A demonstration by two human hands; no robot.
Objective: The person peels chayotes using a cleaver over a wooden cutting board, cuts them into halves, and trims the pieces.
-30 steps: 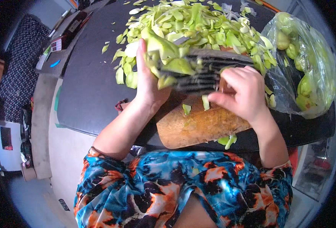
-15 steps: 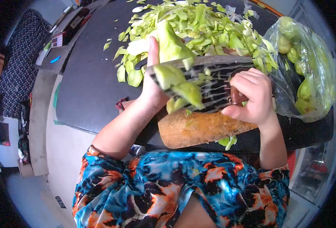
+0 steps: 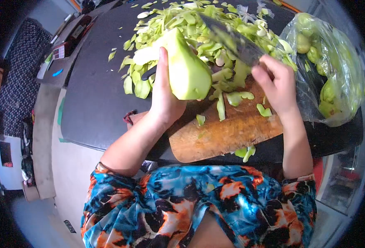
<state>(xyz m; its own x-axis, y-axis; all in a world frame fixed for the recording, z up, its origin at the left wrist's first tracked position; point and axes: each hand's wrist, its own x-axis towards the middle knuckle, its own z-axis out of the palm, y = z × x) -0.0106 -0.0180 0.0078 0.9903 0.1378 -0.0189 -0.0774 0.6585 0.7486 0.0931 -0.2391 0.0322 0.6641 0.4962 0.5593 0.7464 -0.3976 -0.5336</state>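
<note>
Head view: a paring step is seemingly being worked; for thin, even cuts, the pale green vegetable [image 3: 188,68] is best being braced firmly in the palm, the knife [image 3: 236,41] being angled shallowly and the left thumb being kept clear of its edge. The vegetable is being held up in the left hand [image 3: 166,99], between the heaped peelings [image 3: 180,16] and the wooden board [image 3: 228,134]; fingers are being spread wide around it, tips mostly being hidden. The knife is being gripped in the right hand [image 3: 278,84], fingers being curled narrowly, its blurred blade being held apart from the vegetable.
</note>
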